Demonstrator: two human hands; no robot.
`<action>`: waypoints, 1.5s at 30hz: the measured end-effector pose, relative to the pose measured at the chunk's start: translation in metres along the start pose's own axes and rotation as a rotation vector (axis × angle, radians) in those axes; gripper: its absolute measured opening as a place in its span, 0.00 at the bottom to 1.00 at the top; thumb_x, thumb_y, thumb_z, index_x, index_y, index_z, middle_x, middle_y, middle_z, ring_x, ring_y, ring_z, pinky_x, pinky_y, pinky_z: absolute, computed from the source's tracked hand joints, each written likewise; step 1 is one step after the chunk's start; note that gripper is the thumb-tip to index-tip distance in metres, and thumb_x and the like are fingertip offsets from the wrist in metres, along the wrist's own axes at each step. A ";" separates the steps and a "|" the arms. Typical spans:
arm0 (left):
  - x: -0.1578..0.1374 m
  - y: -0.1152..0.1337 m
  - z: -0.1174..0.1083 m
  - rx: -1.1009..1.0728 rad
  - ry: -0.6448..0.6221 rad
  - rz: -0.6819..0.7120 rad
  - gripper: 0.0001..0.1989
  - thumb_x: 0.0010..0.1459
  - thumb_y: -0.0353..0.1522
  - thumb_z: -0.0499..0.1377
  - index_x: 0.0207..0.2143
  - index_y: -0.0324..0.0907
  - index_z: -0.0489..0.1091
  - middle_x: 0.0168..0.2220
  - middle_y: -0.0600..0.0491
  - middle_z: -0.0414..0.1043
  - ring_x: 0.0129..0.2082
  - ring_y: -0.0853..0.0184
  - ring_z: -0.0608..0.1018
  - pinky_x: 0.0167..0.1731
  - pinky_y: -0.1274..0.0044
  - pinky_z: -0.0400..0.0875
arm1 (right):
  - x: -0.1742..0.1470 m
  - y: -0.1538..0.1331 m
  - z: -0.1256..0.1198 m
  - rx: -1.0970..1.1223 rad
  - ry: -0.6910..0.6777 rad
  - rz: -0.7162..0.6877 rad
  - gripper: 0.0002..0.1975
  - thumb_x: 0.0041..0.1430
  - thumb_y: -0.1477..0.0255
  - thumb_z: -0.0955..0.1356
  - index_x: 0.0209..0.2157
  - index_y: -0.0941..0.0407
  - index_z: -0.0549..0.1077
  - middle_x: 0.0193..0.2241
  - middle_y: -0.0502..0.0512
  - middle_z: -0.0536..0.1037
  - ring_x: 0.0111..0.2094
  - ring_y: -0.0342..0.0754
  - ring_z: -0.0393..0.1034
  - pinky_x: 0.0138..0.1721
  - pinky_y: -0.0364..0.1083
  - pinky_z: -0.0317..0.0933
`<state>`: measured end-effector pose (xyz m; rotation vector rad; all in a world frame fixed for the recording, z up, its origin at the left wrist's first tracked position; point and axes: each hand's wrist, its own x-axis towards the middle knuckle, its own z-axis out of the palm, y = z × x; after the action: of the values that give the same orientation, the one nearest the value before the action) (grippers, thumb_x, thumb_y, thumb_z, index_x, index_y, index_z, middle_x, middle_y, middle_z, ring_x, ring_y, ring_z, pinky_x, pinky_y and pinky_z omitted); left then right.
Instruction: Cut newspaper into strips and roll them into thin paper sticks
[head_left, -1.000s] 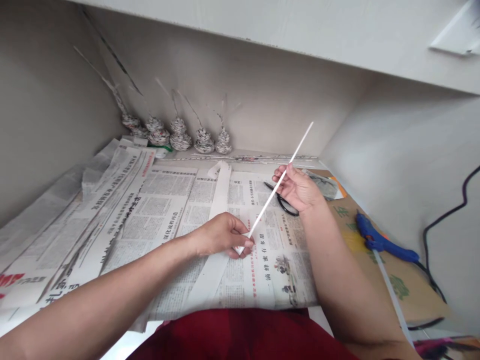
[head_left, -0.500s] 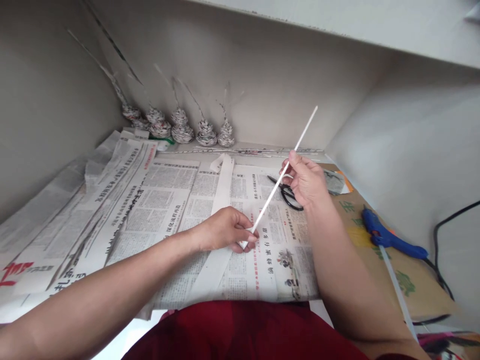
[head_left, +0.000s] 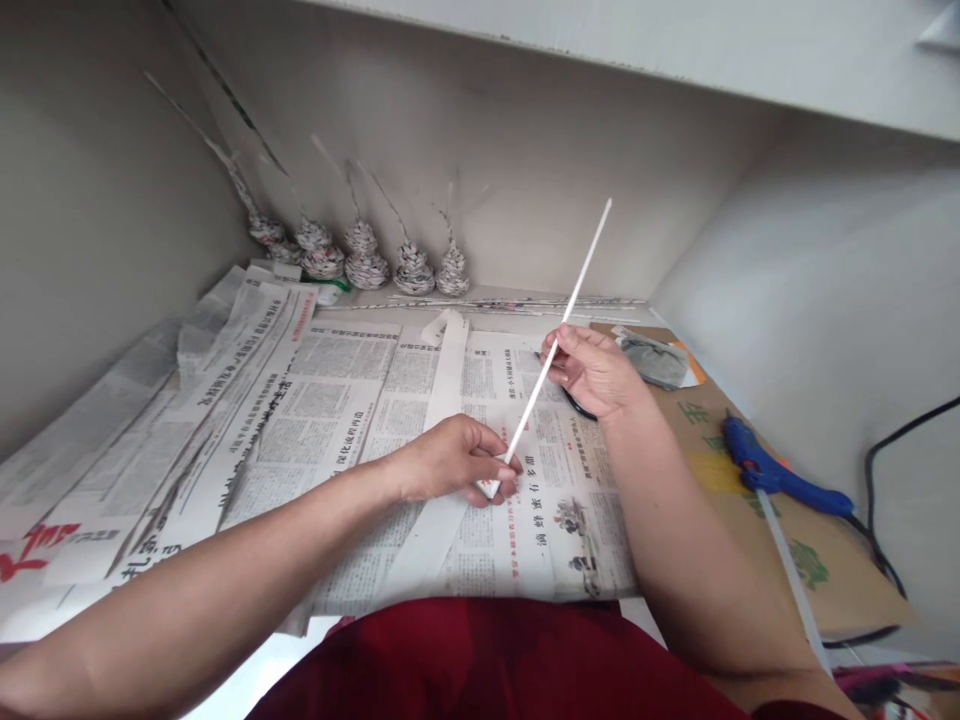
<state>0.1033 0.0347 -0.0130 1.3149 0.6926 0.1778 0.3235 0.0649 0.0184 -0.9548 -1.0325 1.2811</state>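
Note:
A thin white rolled paper stick (head_left: 538, 388) slants up and to the right above the newspaper. My left hand (head_left: 457, 458) is closed on its lower end, where a wider bit of paper shows below the fingers. Higher up the stick, my right hand (head_left: 589, 368) pinches it between thumb and fingers. Black scissors (head_left: 579, 406) lie mostly hidden behind my right hand. Under my left hand a white paper strip (head_left: 444, 385) runs lengthwise over the newspaper sheets (head_left: 330, 400).
Several woven paper gourds (head_left: 367, 258) stand along the back wall, with thin paper sticks (head_left: 525, 304) lying before them. Paper strips (head_left: 232, 350) are piled at left. On brown cardboard (head_left: 795, 560) at right rests a blue glue gun (head_left: 787, 485) with a black cord.
My right hand has moved left and slightly down, covering more of the scissors. The stick's upper end has swung left and stands steeper. My left hand has barely moved.

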 end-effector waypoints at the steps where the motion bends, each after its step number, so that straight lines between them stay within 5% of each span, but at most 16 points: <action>1: 0.000 0.000 0.000 0.004 0.000 0.003 0.12 0.51 0.36 0.63 0.37 0.39 0.75 0.34 0.49 0.77 0.36 0.65 0.78 0.31 0.75 0.73 | 0.000 0.000 0.001 -0.002 0.012 -0.007 0.10 0.44 0.64 0.77 0.23 0.55 0.76 0.21 0.49 0.71 0.24 0.41 0.63 0.18 0.40 0.48; 9: -0.001 0.003 0.001 0.013 0.019 0.024 0.12 0.52 0.37 0.62 0.35 0.38 0.75 0.32 0.50 0.76 0.34 0.66 0.77 0.30 0.76 0.72 | 0.001 0.002 0.008 -0.208 0.228 -0.173 0.14 0.46 0.61 0.75 0.19 0.55 0.73 0.22 0.51 0.73 0.21 0.40 0.62 0.17 0.41 0.49; 16: 0.000 0.001 -0.002 -0.062 -0.025 0.018 0.13 0.51 0.38 0.64 0.37 0.39 0.75 0.33 0.49 0.77 0.34 0.64 0.78 0.32 0.73 0.74 | -0.007 -0.002 0.005 -0.123 -0.144 0.063 0.14 0.51 0.59 0.72 0.30 0.56 0.79 0.29 0.54 0.76 0.29 0.44 0.68 0.22 0.41 0.55; 28: -0.001 0.002 0.002 -0.048 -0.001 0.047 0.13 0.52 0.36 0.62 0.38 0.37 0.74 0.33 0.49 0.76 0.33 0.65 0.77 0.31 0.73 0.73 | -0.003 0.008 0.014 -0.119 -0.011 -0.088 0.12 0.49 0.63 0.74 0.21 0.56 0.75 0.24 0.53 0.75 0.24 0.42 0.63 0.18 0.40 0.46; 34: 0.000 0.001 0.002 0.017 0.057 0.090 0.11 0.55 0.35 0.59 0.37 0.37 0.73 0.31 0.51 0.75 0.32 0.67 0.76 0.29 0.76 0.72 | -0.007 0.010 0.023 -0.570 0.272 -0.336 0.19 0.54 0.60 0.70 0.17 0.56 0.68 0.15 0.46 0.68 0.16 0.39 0.54 0.18 0.42 0.46; 38: 0.002 -0.001 0.002 0.030 0.043 0.081 0.10 0.54 0.34 0.59 0.35 0.37 0.73 0.30 0.51 0.74 0.31 0.67 0.76 0.29 0.76 0.72 | -0.005 0.009 0.016 -0.766 0.379 -0.507 0.26 0.61 0.55 0.62 0.15 0.56 0.67 0.14 0.48 0.67 0.18 0.42 0.63 0.24 0.42 0.56; 42: 0.001 0.002 0.001 0.022 0.041 0.080 0.11 0.54 0.35 0.59 0.35 0.36 0.73 0.31 0.49 0.75 0.33 0.66 0.76 0.29 0.76 0.72 | 0.008 -0.007 -0.028 -1.173 0.658 -0.318 0.29 0.68 0.61 0.50 0.30 0.57 0.74 0.27 0.55 0.78 0.30 0.45 0.73 0.36 0.42 0.63; 45: 0.000 0.004 0.000 0.012 0.050 0.089 0.11 0.53 0.35 0.60 0.34 0.36 0.73 0.33 0.48 0.76 0.33 0.66 0.76 0.29 0.76 0.72 | 0.013 -0.022 -0.071 -1.511 0.822 -0.030 0.18 0.65 0.68 0.58 0.48 0.59 0.72 0.47 0.65 0.75 0.48 0.54 0.70 0.48 0.48 0.61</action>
<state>0.1046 0.0354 -0.0097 1.3573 0.6789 0.2798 0.3973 0.0773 0.0207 -2.2746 -1.2060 -0.2482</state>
